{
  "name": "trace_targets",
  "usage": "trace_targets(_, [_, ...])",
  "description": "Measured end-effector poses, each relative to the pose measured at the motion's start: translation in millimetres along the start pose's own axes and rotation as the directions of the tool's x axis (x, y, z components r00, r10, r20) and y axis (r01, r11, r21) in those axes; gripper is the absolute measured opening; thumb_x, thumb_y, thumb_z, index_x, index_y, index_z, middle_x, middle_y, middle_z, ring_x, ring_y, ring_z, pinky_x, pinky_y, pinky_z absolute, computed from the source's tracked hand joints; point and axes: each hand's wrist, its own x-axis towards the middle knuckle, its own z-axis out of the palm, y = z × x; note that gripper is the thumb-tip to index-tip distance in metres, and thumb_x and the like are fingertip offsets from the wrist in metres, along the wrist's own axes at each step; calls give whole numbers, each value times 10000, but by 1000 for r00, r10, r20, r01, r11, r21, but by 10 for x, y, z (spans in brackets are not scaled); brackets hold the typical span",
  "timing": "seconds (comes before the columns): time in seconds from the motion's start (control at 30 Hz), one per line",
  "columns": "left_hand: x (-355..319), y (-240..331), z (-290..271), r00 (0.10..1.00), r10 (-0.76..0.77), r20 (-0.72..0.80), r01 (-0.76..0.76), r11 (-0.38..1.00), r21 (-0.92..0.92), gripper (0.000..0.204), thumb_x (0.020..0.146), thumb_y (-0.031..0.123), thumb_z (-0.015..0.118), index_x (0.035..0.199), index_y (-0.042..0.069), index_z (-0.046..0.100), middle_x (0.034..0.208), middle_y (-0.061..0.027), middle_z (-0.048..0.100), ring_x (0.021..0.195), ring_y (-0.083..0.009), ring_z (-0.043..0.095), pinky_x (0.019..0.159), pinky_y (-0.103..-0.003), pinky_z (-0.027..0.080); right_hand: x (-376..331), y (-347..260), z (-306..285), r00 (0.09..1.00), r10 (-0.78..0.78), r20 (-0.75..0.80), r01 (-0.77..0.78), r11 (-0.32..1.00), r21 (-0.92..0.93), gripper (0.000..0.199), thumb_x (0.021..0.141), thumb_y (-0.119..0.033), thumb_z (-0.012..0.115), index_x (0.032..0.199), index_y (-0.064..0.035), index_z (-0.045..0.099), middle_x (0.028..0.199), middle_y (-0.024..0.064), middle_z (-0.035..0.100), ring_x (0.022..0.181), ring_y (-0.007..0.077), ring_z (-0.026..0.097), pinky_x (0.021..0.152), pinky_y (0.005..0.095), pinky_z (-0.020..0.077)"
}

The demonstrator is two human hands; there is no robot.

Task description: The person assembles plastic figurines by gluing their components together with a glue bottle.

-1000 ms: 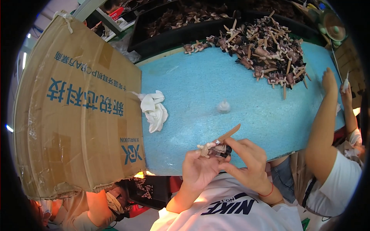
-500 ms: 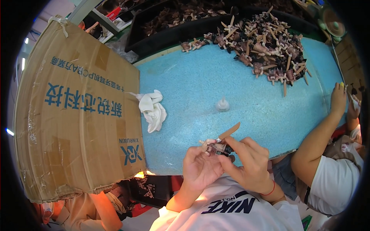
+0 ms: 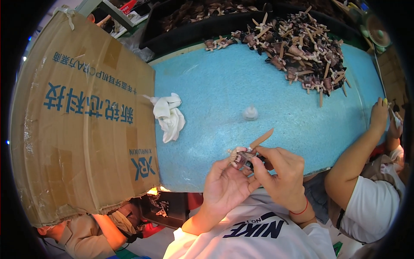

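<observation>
Landmark: blue table top.

Left hand sits at the table's near edge, palm up, fingers curled around a small brown-and-pale part pinched at the fingertips. Right hand is just beside it, fingers closed on a thin tan stick whose free end angles up over the table; its lower end meets the small part. Both hands grasping, touching each other at the part.

Edges and room: near edge of the table runs right under the hands. Left side is walled off by one large cardboard box overlapping the table's left edge. Far edge meets a dark tray. The middle of the table, between hands and far pile, is mostly bare surface.

Count on the table: one crumpled white cloth next to the box; one small white lump near the centre, apart from the cloth; one heap of brown parts with tan sticks at the far right corner, too many to count.

Right edge: another person's forearm reaches onto the table, its hand at the edge; what it holds cannot be told.
</observation>
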Motion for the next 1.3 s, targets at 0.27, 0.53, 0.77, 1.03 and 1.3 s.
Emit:
trace_targets(0.27, [-35, 12, -6, 999, -46, 21, 45, 997, 56, 346, 897, 323, 454, 1133, 72, 486, 1160, -134, 518, 1080, -283, 509, 926, -487, 417, 35, -39, -50, 994, 73, 75, -76, 997, 32, 155, 745, -109, 673, 831, -6, 596, 602, 77, 583, 457, 190, 547, 400, 299, 409])
trace_targets(0.53, [-39, 17, -23, 997, -13, 77, -4, 978, 210, 439, 926, 373, 394, 1259, 87, 407, 1193, -110, 501, 1079, -265, 517, 850, -485, 471, 30, -16, -9, 985, 167, 49, -172, 977, 124, 116, 773, -88, 653, 793, 10, 594, 581, 103, 583, 451, 192, 568, 403, 282, 420])
trace_targets(0.77, [-42, 15, -77, 999, -18, 45, 5, 960, 278, 471, 940, 408, 370, 1301, 106, 353, 1167, -87, 509, 1067, -253, 519, 774, -448, 513, -1, 29, -6, 973, 209, 98, -222, 964, 143, 99, 794, -80, 628, 754, 3, 591, 550, 108, 566, 430, 191, 550, 387, 285, 379])
trace_targets(1.03, [-34, 32, -97, 984, -114, 134, 84, 974, 210, 435, 941, 413, 363, 1281, 144, 373, 1119, -92, 529, 933, -303, 561, 597, -382, 497, 57, -89, -108, 995, 74, 70, -64, 988, -142, 205, 737, -132, 691, 624, -46, 544, 471, 66, 456, 400, 209, 466, 371, 329, 316])
trace_targets(1.3, [-37, 37, -7, 985, -161, 63, 153, 980, 127, 395, 924, 376, 402, 1212, 114, 337, 985, -116, 537, 704, -329, 554, 504, -414, 439, 53, -130, -150, 997, 44, 68, -35, 991, -128, 302, 672, -173, 743, 564, -59, 485, 491, 55, 454, 419, 215, 463, 383, 327, 322])
